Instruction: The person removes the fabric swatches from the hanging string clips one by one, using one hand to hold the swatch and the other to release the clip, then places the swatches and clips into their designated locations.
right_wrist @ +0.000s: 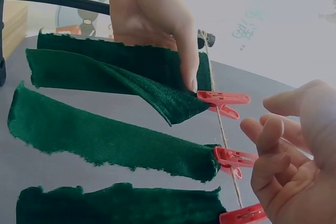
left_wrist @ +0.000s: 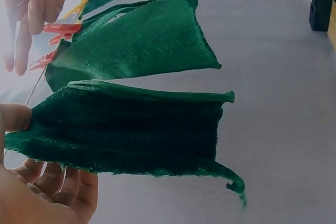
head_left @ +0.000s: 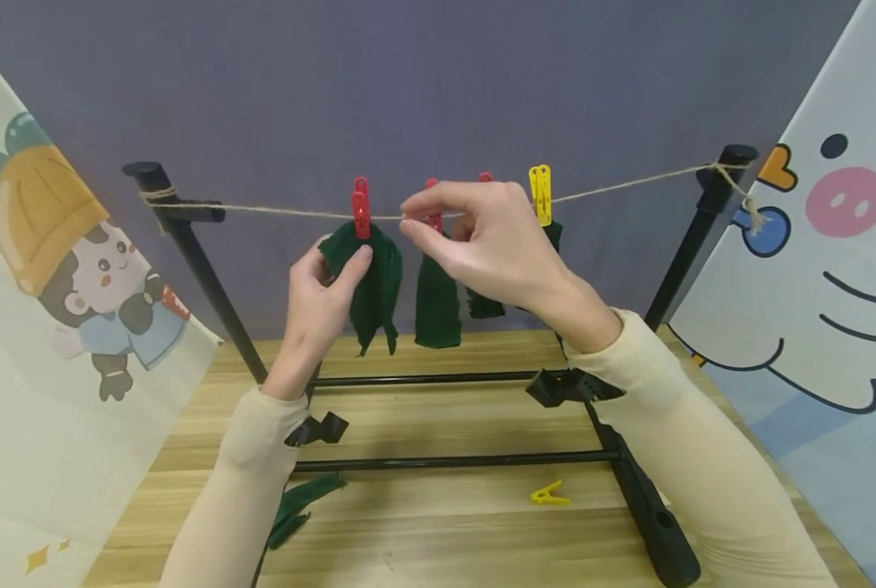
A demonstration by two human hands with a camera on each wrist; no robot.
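A twine line (head_left: 283, 212) carries several green cloth strips on plastic clothespins. My left hand (head_left: 314, 306) pinches the leftmost green cloth (head_left: 379, 286) near its top, thumb in front and fingers behind. A red clothespin (head_left: 362, 214) clips that cloth to the twine, just above my thumb. To the right, my right hand (head_left: 507, 245) hovers in front of the line, thumb and index finger apart; the right wrist view shows nothing in its fingers (right_wrist: 273, 135). Behind it hang a second green cloth (head_left: 438, 306) and further red clothespins, partly hidden. A yellow clothespin (head_left: 541, 196) grips the line beyond.
Black posts (head_left: 213, 282) hold up the twine at both ends, joined to a frame with two crossbars (head_left: 452, 462). On the wooden tabletop (head_left: 438, 531) lie a loose yellow clothespin (head_left: 550, 494) and green cloth (head_left: 301, 506), the latter partly behind my left sleeve.
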